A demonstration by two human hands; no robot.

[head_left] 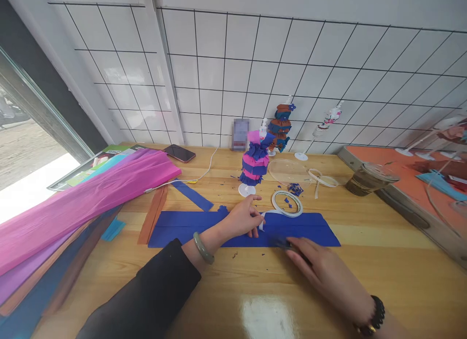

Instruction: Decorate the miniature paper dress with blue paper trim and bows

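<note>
A long strip of dark blue crepe paper (306,227) lies flat across the table in front of me. Over its middle, my left hand (242,217) pinches the loose end of a white tape strip, which runs to a tape roll (274,203) lying just behind the paper. My right hand (315,261) is at the paper's near edge, closed around a dark tool (281,243) too blurred to name surely. Behind my left hand stands a small figure in a pink and blue ruffled paper dress (255,164), on a white round base.
Pink crepe paper (138,171) and other coloured sheets are piled at left, by a phone (180,153). A second dressed figure (280,127), an undressed one (332,115) and a propped phone (240,133) stand near the tiled wall. A dark cup (370,178) is at right.
</note>
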